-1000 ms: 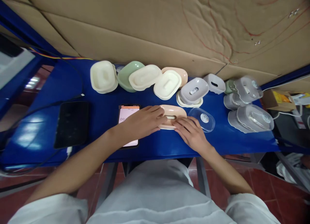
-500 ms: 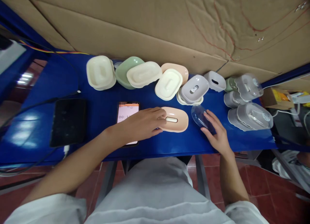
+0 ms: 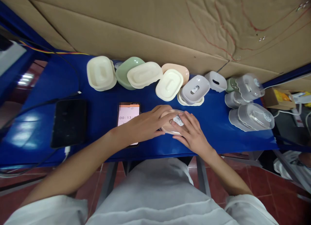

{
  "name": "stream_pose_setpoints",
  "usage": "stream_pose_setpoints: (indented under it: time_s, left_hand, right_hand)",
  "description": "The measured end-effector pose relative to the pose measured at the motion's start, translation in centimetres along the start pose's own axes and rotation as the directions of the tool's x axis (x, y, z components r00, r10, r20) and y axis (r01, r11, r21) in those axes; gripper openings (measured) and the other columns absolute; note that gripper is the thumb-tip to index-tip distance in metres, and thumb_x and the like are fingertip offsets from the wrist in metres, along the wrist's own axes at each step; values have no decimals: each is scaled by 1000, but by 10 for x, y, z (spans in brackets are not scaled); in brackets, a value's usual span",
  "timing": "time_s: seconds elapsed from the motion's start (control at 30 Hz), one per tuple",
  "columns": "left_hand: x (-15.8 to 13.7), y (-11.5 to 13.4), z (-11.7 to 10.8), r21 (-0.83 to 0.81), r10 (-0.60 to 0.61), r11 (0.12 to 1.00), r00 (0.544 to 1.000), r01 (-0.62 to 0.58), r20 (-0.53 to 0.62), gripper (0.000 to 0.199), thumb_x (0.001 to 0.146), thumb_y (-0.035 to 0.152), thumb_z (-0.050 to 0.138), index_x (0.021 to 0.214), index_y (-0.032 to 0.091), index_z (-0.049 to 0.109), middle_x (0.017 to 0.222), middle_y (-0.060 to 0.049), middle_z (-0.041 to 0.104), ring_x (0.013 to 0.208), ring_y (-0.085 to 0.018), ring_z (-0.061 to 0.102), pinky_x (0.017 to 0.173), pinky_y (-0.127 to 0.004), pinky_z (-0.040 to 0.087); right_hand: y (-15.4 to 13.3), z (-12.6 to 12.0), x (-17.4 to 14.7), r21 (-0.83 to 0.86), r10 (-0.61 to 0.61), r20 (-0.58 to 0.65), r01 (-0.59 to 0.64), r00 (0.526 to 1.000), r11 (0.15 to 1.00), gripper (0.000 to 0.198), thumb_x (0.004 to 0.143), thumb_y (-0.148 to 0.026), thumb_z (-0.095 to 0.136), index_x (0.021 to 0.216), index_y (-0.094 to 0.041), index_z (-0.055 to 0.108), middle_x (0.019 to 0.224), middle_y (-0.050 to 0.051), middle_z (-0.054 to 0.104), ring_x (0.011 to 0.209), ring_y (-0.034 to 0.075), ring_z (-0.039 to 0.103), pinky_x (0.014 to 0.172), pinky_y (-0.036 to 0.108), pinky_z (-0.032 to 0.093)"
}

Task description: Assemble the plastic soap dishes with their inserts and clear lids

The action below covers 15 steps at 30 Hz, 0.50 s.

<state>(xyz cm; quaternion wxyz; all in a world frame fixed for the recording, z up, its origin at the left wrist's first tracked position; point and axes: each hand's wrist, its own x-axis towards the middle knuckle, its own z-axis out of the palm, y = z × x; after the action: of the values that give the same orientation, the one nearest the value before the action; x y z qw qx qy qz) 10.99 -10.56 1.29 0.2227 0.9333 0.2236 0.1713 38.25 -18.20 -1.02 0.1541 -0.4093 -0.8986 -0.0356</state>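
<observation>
The left hand (image 3: 149, 123) gripped the left end of the peach dish (image 3: 167, 126), perhaps so it would not slide. The right hand (image 3: 194, 136) gripped the clear lid (image 3: 174, 131) on top, maybe to hold it straight. They sat on the desk (image 3: 155, 148) beside the phone (image 3: 123, 114). Other dishes (image 3: 144, 75) stood behind, perhaps to be out of the way.

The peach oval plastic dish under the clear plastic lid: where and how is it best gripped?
Probably grip the peach oval plastic dish by its two rounded ends, coming from left and right together: it lies flat, longer than wide, and the clear plastic lid covers its top.
</observation>
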Motion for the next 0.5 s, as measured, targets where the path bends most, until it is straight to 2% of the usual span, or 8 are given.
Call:
stream_pose_setpoints:
  time_s: [0.1, 0.2, 0.27, 0.37, 0.5]
  left_hand:
    - [0, 1, 3, -16, 3, 1000, 1000, -3, 2, 83, 94, 13, 76, 164, 27, 35, 160, -18, 49, 152, -36, 50, 115, -52, 57]
    - [0, 2, 6, -56, -20, 998, 999, 21, 29, 77, 93, 22, 81, 159, 27, 43, 159, -17, 50, 146, -36, 56, 112, -49, 59]
    - [1, 4, 6, -76, -16, 997, 998, 20, 52, 79, 92, 24, 82, 161, 27, 43, 158, -17, 50, 141, -34, 60, 112, -47, 59]
    - [3, 8, 4, -76, -13, 997, 996, 19, 83, 83, 94, 20, 79, 165, 29, 38, 157, -15, 51, 140, -32, 60, 115, -46, 56]
    - [4, 11, 2, -44, -23, 999, 995, 27, 99, 80, 96, 18, 75, 166, 29, 38, 157, -15, 50, 141, -32, 59, 116, -47, 54]
  right_hand:
    - [1, 0, -7, -12, 16, -1, -16, 1000, 1000, 59, 105, -45, 67, 160, -29, 55, 169, 14, 50, 165, 36, 35, 125, 60, 45]
    - [1, -1, -14, -4, 52, 21, -52, 998, 999, 61, 105, -48, 67, 161, -29, 55, 167, 14, 52, 158, 37, 44, 116, 55, 53]
    - [0, -2, -18, -2, 51, 29, -51, 998, 999, 63, 104, -50, 68, 162, -29, 55, 167, 15, 52, 156, 37, 46, 116, 54, 54]
    - [-4, -3, -22, -12, 22, 28, -21, 999, 1000, 67, 100, -51, 73, 161, -29, 56, 169, 15, 49, 160, 40, 40, 122, 59, 48]
    - [-9, -1, -26, -22, 28, 12, -27, 1000, 999, 67, 100, -43, 76, 161, -28, 55, 171, 15, 47, 166, 39, 30, 128, 62, 42]
